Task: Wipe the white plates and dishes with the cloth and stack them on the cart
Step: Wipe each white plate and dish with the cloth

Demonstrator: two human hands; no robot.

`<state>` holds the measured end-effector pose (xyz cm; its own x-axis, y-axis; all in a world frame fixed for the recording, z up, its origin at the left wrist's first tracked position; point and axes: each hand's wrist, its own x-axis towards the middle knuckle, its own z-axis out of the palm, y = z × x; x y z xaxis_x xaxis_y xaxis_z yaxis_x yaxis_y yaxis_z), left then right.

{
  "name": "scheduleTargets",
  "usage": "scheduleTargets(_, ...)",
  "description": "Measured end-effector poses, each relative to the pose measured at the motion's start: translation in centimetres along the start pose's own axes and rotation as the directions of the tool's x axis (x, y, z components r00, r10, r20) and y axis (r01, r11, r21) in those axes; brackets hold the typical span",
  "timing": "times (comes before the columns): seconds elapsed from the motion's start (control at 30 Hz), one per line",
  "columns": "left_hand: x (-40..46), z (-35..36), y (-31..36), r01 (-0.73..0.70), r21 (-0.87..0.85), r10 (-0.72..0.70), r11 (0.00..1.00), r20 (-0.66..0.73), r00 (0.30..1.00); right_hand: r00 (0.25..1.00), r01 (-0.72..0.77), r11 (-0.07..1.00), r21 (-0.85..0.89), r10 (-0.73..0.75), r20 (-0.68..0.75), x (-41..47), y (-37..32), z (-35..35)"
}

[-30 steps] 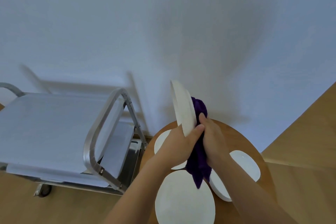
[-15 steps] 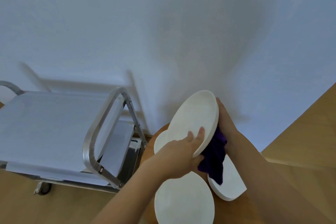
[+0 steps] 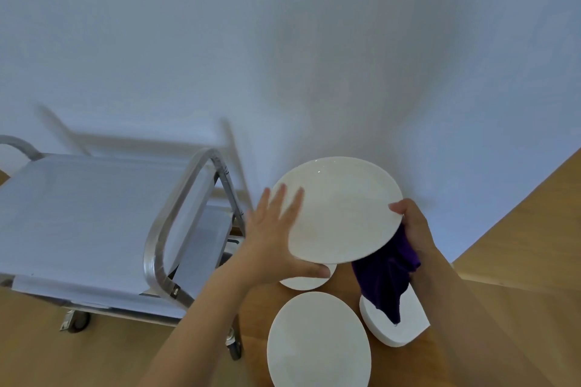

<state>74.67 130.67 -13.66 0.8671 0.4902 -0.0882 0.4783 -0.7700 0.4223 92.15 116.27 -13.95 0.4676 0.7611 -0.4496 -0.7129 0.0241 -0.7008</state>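
A round white plate (image 3: 339, 210) is held in the air above the round wooden table (image 3: 254, 308), its face tilted toward me. My left hand (image 3: 273, 239) touches its left rim with straight, spread fingers, and the thumb reaches under the near edge. My right hand (image 3: 412, 229) grips the right rim, thumb on top. A dark purple cloth (image 3: 386, 280) hangs from under that hand. On the table lie a large white plate (image 3: 317, 342), a thick white dish (image 3: 405, 324) partly under the cloth, and a small plate (image 3: 301, 283) mostly hidden. The cart (image 3: 94, 214) stands to the left.
The cart's top is a flat pale surface with nothing on it, framed by a steel handle (image 3: 176, 220), with castors on the wooden floor. A white wall rises close behind the table. A wooden surface (image 3: 518, 245) runs along the right.
The held plate has turned from edge-on to face toward me. My left hand has loosened from a grip to spread fingers at the left rim. My right hand and the cloth have shifted to the right rim.
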Motion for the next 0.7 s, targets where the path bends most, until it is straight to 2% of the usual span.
scheduleTargets(0.07,-0.4,0.6,-0.2,0.061,-0.335,-0.104,0.940,-0.112,0.988,1.000,0.010,1.000,0.010,-0.010,-0.010,0.0,0.3,0.0)
scheduleTargets(0.1,-0.7,0.8,-0.1,0.065,-0.517,-0.149,0.853,-0.122,0.981,1.000,0.012,1.000,0.006,-0.012,-0.017,0.0,0.4,0.2)
scheduleTargets(0.17,-1.0,1.3,0.1,0.049,-0.817,-0.183,0.575,-0.070,0.981,0.999,0.017,1.000,-0.009,-0.017,-0.039,-0.1,0.4,0.5)
scheduleTargets(0.2,-1.2,1.6,0.1,0.046,-0.905,-0.170,0.422,-0.029,0.985,0.999,0.013,1.000,-0.019,-0.014,-0.050,-0.1,0.4,0.6)
scheduleTargets(0.27,-1.4,2.2,0.2,0.053,-0.988,-0.163,0.144,0.029,0.986,0.999,-0.008,0.998,-0.063,0.006,-0.042,-0.3,0.5,0.5)
scheduleTargets(0.33,-1.0,2.3,0.6,0.062,-0.981,-0.227,-0.185,0.104,0.968,0.999,-0.031,0.986,-0.165,0.024,-0.044,-0.7,0.8,0.6)
scheduleTargets(0.37,-0.8,2.3,0.8,0.045,-0.954,-0.276,-0.295,0.130,0.952,0.999,-0.030,0.973,-0.230,0.021,-0.042,-0.7,1.0,0.6)
scheduleTargets(0.4,-0.5,2.2,0.9,0.022,-0.935,-0.319,-0.354,0.142,0.937,0.999,-0.022,0.953,-0.303,0.012,-0.034,-0.6,1.1,0.6)
scheduleTargets(0.47,-0.4,2.1,0.7,-0.017,-0.921,-0.374,-0.390,0.141,0.917,0.997,-0.006,0.890,-0.456,-0.028,-0.068,-0.3,1.1,0.4)
scheduleTargets(0.53,-0.8,1.9,0.3,-0.033,-0.920,-0.386,-0.392,0.132,0.913,0.975,0.022,0.832,-0.555,-0.142,-0.173,-0.1,0.7,0.3)
scheduleTargets(0.6,-1.1,2.1,-0.1,-0.018,-0.942,-0.399,-0.335,0.124,0.909,0.899,0.114,0.787,-0.607,-0.341,-0.273,0.4,0.0,0.4)
scheduleTargets(0.7,-1.1,2.6,0.3,0.054,-0.979,-0.428,-0.199,0.136,0.893,0.822,0.256,0.681,-0.686,-0.527,-0.217,1.4,-1.1,2.4)
